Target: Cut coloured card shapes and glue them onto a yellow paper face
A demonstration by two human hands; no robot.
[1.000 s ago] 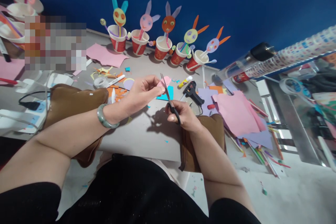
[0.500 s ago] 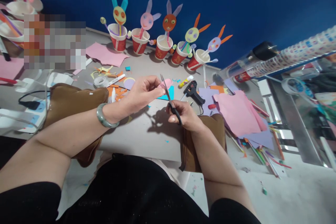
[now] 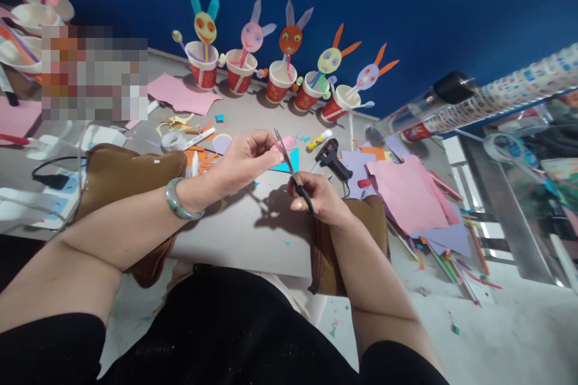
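My left hand, with a jade-coloured bangle at the wrist, pinches a small piece of pink paper by its edge. A pair of scissors with black handles is gripped in my right hand, and its blades point up and away from me across the pink paper. The fingertips of my left hand are close to the blades. Under the paper lies a bright blue paper sheet, partly covered by my hand. Just right of it rests a black glue gun beside a yellow glue stick.
Red paper cups with paper rabbit heads stand along the blue wall. Pink paper and purple sheets lie at the right, near colored sticks. Brown cushions sit under my forearms. A power strip with cables is at the left.
The scissors' blades have shifted very slightly left over the pink paper. Otherwise both hands hold nearly the same position and grip.
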